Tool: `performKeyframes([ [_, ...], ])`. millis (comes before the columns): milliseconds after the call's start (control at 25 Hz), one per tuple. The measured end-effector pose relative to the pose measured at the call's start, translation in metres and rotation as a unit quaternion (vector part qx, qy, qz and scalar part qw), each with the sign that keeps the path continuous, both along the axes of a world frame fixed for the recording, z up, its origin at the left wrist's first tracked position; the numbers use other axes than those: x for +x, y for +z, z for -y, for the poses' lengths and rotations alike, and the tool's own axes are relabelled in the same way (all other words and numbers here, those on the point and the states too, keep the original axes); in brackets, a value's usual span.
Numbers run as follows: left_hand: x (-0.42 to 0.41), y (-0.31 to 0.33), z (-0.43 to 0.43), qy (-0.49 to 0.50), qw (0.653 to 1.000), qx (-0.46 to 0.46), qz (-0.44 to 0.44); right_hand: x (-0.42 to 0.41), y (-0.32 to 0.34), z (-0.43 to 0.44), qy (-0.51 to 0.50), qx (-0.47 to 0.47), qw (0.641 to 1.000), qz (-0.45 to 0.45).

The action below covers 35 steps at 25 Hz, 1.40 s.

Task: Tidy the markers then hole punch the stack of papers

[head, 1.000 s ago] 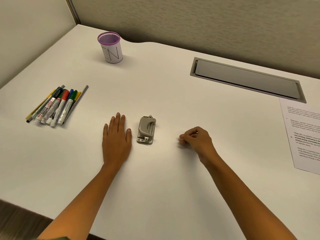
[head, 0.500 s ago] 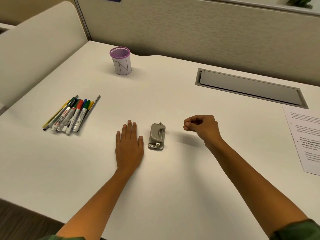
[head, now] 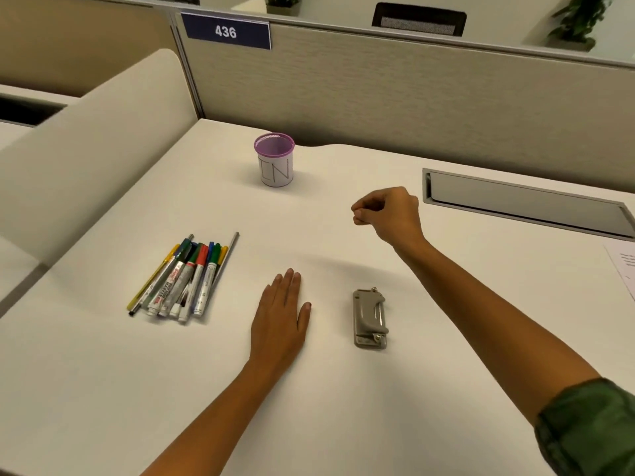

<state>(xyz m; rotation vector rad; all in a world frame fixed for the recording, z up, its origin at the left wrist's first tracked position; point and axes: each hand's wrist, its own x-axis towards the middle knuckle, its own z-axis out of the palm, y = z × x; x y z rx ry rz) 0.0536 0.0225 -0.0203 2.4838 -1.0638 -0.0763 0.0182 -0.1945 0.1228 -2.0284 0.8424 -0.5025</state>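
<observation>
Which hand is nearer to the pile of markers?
Left. The left hand lies flat on the desk just right of the markers; the right hand is curled, farther right and back.

1. I see markers (head: 182,280) heaped on desk (head: 343,407), left-ctr of frame.
2. Cup (head: 275,163) stands behind them, upper ctr, well apart.
3. Left hand (head: 280,321) on desk btwn markers & hole punch (head: 369,319), touching neither.
4. Right hand (head: 391,214) over desk, behind punch, right of cup.
5. Papers (head: 623,266) at right edge, cut off.
</observation>
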Motion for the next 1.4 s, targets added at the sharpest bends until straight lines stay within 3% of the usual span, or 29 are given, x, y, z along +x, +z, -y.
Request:
performKeyframes([
  [320, 0.024, -0.012, -0.001, -0.042, 0.999, 0.024, 0.021, 0.145, 0.024, -0.001, 0.051, -0.147, 0.987, -0.047],
  [720, 0.026, -0.018, 0.003, -0.035, 0.999, 0.011, -0.005, 0.293, 0.004, 0.011, 0.089, -0.297, 0.937, -0.161],
  [1000, 0.025, -0.017, 0.003, -0.037, 0.999, 0.015, -0.003, 0.292, -0.004, 0.013, 0.067, -0.314, 0.938, -0.133],
  [1400, 0.023, -0.013, 0.003, -0.036, 0.999, 0.006, 0.011, 0.181, 0.024, 0.008, 0.0, -0.247, 0.968, 0.048],
])
